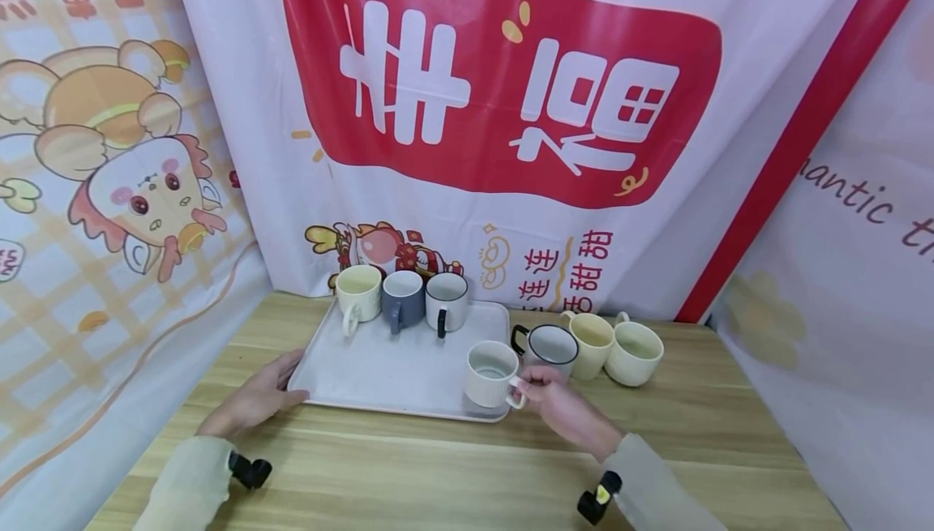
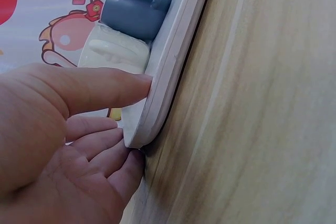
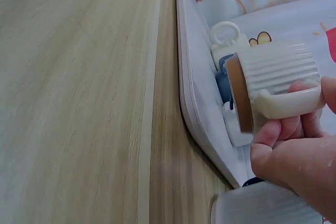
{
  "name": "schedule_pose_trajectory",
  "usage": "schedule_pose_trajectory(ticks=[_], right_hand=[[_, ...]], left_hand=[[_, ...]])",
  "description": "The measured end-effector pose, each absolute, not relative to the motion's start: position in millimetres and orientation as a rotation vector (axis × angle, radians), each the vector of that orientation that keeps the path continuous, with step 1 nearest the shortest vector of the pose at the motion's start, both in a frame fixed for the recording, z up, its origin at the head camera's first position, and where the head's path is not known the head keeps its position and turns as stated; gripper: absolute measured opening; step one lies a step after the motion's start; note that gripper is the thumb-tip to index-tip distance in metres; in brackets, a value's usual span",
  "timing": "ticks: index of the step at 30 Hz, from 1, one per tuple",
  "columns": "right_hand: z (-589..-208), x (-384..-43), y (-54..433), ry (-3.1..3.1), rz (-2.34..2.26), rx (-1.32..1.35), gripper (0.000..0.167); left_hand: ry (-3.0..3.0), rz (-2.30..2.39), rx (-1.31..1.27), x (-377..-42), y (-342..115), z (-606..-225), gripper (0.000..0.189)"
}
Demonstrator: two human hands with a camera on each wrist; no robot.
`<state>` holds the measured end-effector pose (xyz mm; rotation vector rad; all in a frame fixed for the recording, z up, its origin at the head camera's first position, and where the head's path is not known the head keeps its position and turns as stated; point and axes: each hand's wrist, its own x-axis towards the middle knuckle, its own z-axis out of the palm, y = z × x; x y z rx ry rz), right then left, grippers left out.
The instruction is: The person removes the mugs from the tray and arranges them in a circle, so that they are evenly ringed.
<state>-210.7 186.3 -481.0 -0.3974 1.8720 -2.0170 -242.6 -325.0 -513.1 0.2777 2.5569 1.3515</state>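
My right hand (image 1: 562, 409) grips a white ribbed mug (image 1: 487, 385) by its handle. In the right wrist view the mug's brown base (image 3: 240, 95) shows, held a little above the tray's right front part. The white tray (image 1: 394, 377) lies on the table. My left hand (image 1: 259, 391) holds the tray's left front corner; in the left wrist view its thumb (image 2: 113, 88) lies on the rim and the fingers touch the outer side. Along the tray's back left stand a cream mug (image 1: 358, 292), a grey-blue mug (image 1: 404, 304) and a white mug with black rim and handle (image 1: 447, 304).
Right of the tray stand another black-rimmed white mug (image 1: 552, 346), a pale yellow mug (image 1: 593, 344) and an off-white mug (image 1: 635, 353), close together. Printed cloths (image 1: 241, 109) hang behind and beside the wooden table (image 1: 409, 482).
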Motion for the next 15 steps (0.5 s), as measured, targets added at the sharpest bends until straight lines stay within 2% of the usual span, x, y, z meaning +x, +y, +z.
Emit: schedule_pose_trajectory(ticks=[15], right_hand=[[-496.1,-174.2,311.6,1.65,-2.011,-0.893,0.028]], left_hand=[[2.561,1.338,0.275,-244.8,-327.1,-515.5,0.087]])
